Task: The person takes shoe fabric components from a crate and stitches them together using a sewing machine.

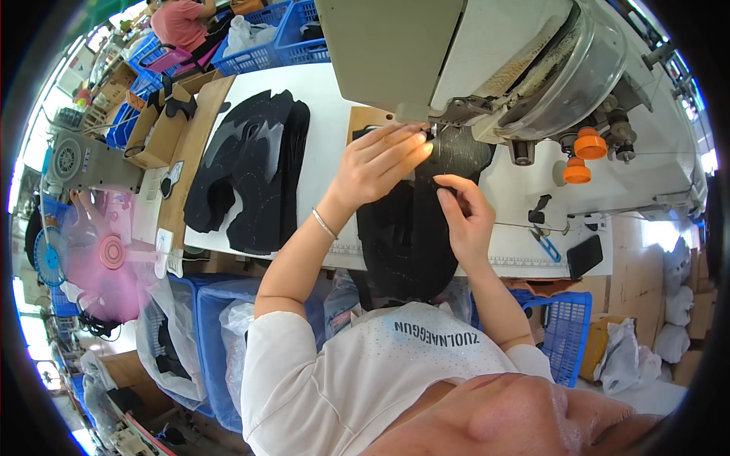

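Observation:
A black fabric piece (407,251) lies under the head of a sewing machine (388,53) and hangs over the table's near edge toward my lap. My left hand (384,163) rests on its far part, fingers stretched out side by side, fingertips close to the needle area. On the right edge of the cloth, my right hand (468,216) is closed, thumb and forefinger pinching the fabric. The needle itself is mostly hidden by my left fingertips and the machine. Left of my left arm lies a stack of cut black pieces (258,167) with grey patches.
On the white table (327,99), blue-handled thread snips (546,245) and a dark flat pad (585,257) lie at right. Orange knobs (589,144) stick out from the machine. A pink fan (112,251) stands at left; blue baskets (563,334) sit below and beyond the table.

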Demonstrator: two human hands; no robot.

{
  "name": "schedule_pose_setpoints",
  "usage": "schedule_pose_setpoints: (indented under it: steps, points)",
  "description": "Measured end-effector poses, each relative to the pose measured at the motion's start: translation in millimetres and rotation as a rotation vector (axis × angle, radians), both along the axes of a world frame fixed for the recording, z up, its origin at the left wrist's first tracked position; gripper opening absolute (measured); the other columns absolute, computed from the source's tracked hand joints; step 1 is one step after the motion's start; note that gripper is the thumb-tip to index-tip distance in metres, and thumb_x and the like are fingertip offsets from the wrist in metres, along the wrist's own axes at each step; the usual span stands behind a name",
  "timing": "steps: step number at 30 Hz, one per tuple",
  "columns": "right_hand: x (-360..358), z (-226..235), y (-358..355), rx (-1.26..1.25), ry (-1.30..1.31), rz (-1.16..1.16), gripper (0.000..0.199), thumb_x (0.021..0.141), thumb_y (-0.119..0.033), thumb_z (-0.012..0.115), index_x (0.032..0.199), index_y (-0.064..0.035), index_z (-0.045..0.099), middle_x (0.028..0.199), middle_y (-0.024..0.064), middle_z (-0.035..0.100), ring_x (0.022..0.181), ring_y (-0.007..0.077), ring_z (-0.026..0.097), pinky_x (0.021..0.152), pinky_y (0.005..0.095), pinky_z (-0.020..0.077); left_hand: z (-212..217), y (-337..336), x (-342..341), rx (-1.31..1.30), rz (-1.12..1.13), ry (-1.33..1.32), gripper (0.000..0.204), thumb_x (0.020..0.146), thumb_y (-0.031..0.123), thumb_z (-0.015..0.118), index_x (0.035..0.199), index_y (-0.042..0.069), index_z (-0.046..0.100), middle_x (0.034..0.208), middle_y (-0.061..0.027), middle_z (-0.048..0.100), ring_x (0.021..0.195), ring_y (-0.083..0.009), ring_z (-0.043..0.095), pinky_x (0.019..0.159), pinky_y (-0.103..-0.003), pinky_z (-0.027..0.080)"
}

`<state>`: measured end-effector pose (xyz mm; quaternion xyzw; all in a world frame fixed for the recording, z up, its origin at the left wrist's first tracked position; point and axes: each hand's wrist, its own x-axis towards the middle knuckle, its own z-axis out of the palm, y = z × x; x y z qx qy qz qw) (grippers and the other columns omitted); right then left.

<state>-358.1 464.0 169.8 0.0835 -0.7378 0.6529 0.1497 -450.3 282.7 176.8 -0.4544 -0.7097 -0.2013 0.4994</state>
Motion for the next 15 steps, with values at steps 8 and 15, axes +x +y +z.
schedule_pose_setpoints:
  steps: [8,15]
  points:
    - [-25,4,-1,0.013,0.053,0.005,0.014,0.094,-0.003,0.063,0.106,-0.0007,0.07,0.086,-0.0032,0.065,0.068,-0.0005,0.047,0.06,0.0168,0.0376,7,-4,-7,0.09,-0.012,-0.281,0.022,0.072,0.005,0.068,0.094,0.006,0.071,0.102,-0.0043,0.071,0.095,-0.0263,0.065,0.087,-0.04,0.052]
    - [-37,9,2,0.005,0.023,-0.038,0.015,0.093,-0.006,0.064,0.106,-0.0016,0.071,0.073,-0.0075,0.058,0.061,-0.0018,0.041,0.053,0.0183,0.0304,0,12,-16,0.461,-0.014,-0.666,0.01,0.085,0.009,0.063,0.087,0.001,0.07,0.089,-0.0105,0.071,0.086,-0.0234,0.065,0.071,-0.036,0.05]
